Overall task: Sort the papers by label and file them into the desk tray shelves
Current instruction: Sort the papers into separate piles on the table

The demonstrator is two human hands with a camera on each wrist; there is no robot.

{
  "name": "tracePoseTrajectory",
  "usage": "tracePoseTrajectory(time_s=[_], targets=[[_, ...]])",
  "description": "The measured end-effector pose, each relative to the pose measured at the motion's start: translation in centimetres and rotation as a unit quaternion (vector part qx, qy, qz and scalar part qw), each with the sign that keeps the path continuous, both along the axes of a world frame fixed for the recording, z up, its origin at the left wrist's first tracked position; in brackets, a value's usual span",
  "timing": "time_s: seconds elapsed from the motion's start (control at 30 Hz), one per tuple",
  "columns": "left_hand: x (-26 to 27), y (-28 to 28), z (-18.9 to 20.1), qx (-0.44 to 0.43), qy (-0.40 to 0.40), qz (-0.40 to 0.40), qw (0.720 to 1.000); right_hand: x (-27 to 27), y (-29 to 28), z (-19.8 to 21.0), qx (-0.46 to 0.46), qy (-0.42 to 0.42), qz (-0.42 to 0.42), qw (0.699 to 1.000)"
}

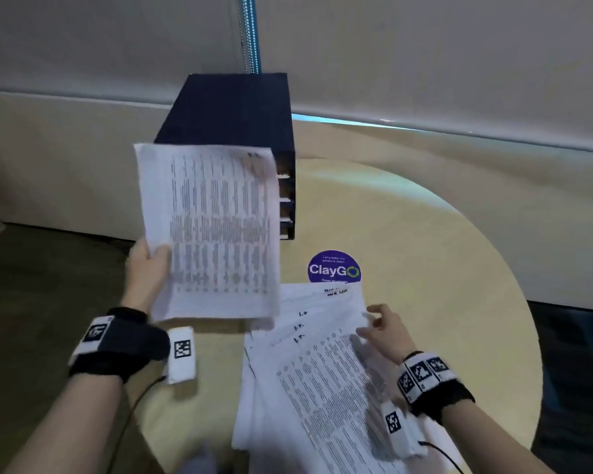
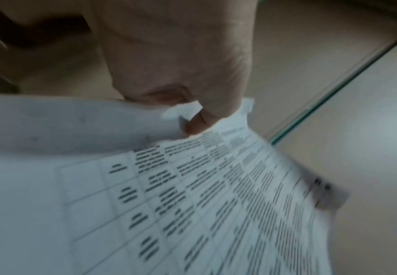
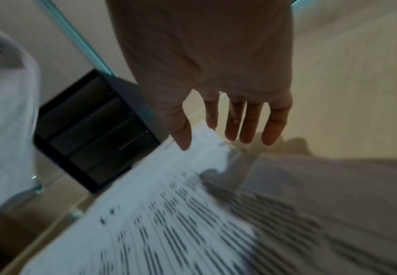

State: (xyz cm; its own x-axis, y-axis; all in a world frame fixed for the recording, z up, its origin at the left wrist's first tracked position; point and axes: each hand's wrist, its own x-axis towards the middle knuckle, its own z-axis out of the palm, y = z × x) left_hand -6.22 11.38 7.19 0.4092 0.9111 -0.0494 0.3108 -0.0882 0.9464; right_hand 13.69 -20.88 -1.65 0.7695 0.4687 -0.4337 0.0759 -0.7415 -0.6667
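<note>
My left hand [image 1: 149,265] grips the left edge of a printed sheaf of papers [image 1: 213,230], held up in the air in front of the dark desk tray [image 1: 233,111]. The left wrist view shows the thumb [image 2: 197,121] pinching that sheaf [image 2: 192,204]. A fanned pile of papers [image 1: 308,371] lies on the round table [image 1: 425,251]. Over the pile's right edge my right hand [image 1: 380,325] hovers with its fingers [image 3: 246,126] straight and spread, holding nothing. The tray's open shelves [image 3: 93,126] face the pile.
A purple ClayGO sticker [image 1: 334,268] sits on the table between the tray and the pile. A pale wall with a blind cord [image 1: 250,32] stands behind the tray. Dark floor lies to the left of the table.
</note>
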Motion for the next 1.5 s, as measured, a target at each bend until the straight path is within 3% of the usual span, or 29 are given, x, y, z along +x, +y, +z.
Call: tracePoseTrajectory(time_s=[0.13, 0.23, 0.4, 0.47, 0.53, 0.6, 0.67, 0.77, 0.9, 1.03, 1.1, 1.3, 1.5], targets=[[-7.9, 1.1, -4.7, -0.071, 0.153, 0.074, 0.983, -2.8, -1.1, -0.8, -0.094, -0.054, 0.038, 0.993], [-10.8, 0.7, -8.1, -0.068, 0.275, 0.071, 0.956, -3.4, -1.4, -1.3, -0.126, -0.081, 0.062, 0.987], [-9.8, 0.1, -10.1, -0.043, 0.439, 0.059, 0.896, -3.1, -1.2, -1.7, -0.122, -0.1, 0.043, 0.987], [-7.8, -1.1, -9.4, 0.022, 0.477, 0.055, 0.877, -2.9, -1.4, -1.8, -0.105, -0.114, 0.015, 0.988], [-5.2, -3.4, -8.6, 0.154, 0.457, 0.0, 0.876, -2.8, -1.8, -2.0, -0.098, -0.123, -0.002, 0.988], [-2.5, -6.5, -8.2, 0.258, 0.369, -0.104, 0.887, -2.6, -2.0, -2.1, -0.087, -0.128, -0.016, 0.988], [-0.2, -10.0, -8.4, 0.278, 0.295, -0.24, 0.882, -2.5, -2.3, -2.0, -0.079, -0.13, -0.029, 0.988], [1.8, -13.7, -9.4, 0.268, 0.289, -0.389, 0.833, -2.2, -2.9, -1.8, -0.082, -0.14, -0.032, 0.986], [2.2, -14.0, -10.9, 0.227, 0.347, -0.412, 0.811, -2.0, -4.5, -1.5, -0.108, -0.135, -0.027, 0.985], [2.0, -13.5, -11.2, 0.191, 0.402, -0.441, 0.78, -1.3, -6.5, -1.4, -0.118, -0.121, -0.071, 0.983], [1.9, -13.5, -11.2, 0.175, 0.415, -0.441, 0.776, -1.0, -7.2, -1.3, -0.108, -0.099, -0.087, 0.985], [1.9, -12.4, -11.0, 0.087, 0.319, -0.39, 0.859, -0.9, -7.4, -0.4, 0.041, -0.029, -0.122, 0.991], [2.2, -10.3, -9.9, 0.089, 0.314, -0.385, 0.863, 0.2, -8.1, -0.7, 0.051, -0.029, -0.041, 0.997]])
